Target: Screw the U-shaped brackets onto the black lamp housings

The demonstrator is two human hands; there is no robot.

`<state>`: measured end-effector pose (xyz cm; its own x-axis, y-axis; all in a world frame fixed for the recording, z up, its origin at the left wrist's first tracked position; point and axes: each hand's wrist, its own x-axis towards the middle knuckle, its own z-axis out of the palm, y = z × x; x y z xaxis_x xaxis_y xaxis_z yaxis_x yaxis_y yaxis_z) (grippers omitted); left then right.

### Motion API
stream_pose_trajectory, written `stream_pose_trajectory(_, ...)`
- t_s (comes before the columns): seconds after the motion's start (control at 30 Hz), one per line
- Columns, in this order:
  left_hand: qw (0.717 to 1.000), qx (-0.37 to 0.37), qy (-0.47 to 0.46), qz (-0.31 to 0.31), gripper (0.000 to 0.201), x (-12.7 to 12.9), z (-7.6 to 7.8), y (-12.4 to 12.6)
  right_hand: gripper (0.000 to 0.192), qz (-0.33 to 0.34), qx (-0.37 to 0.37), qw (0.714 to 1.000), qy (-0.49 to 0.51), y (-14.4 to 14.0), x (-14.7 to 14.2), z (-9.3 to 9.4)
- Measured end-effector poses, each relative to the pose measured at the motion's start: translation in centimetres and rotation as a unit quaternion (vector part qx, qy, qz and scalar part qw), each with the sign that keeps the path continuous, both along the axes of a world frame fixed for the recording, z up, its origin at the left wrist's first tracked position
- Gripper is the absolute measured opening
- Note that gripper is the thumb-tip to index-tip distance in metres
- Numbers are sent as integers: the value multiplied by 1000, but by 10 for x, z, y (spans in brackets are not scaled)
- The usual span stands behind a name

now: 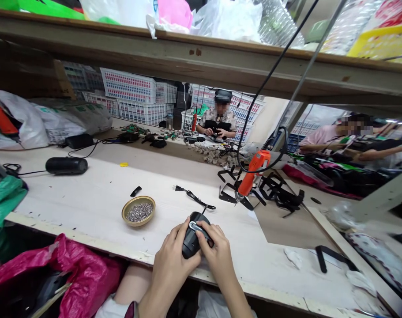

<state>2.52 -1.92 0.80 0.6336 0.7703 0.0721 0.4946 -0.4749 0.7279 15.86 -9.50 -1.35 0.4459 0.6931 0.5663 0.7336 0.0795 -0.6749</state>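
A black rounded plastic housing point(190, 244) stays close to the table's front edge, with a cord running from its far end to a two-pin plug point(178, 188). My left hand point(170, 252) is wrapped round its left and near sides. My right hand point(218, 248) has its fingers closed on a narrow dark piece with a silver rim point(194, 226), which lies against the top of the housing. The fingers cover part of this piece, so I cannot tell whether it is attached. Left of my hands is a gold-coloured bowl point(125, 216) of small metal screws point(140, 212).
An orange electric screwdriver point(253, 174) hangs at right above black brackets point(280, 194). A black cylindrical unit point(66, 165) and a small black part point(136, 191) lie to the left. A shelf point(174, 51) crosses overhead. Two people point(219, 121) work beyond the table.
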Motion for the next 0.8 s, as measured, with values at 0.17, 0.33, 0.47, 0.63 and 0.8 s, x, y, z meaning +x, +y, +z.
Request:
stream_pose_trajectory(0.17,996,86,-1,9,77,2,-13,4,24,23,-10,1000,7,-1,8,1)
stream_pose_trajectory(0.33,982,181,-60,14,69,-2,-27,8,27,32,-4,999,11,-4,9,0)
stream_pose_trajectory(0.47,989,132,-67,11,66,-4,-21,9,28,34,4,999,14,-1,6,-1)
stream_pose_trajectory(0.63,996,76,-50,6,68,1,-10,8,27,6,15,1000,12,2,7,-1)
stream_pose_trajectory(0.8,997,53,-52,7,67,-1,-12,6,24,-5,26,1000,9,0,4,1)
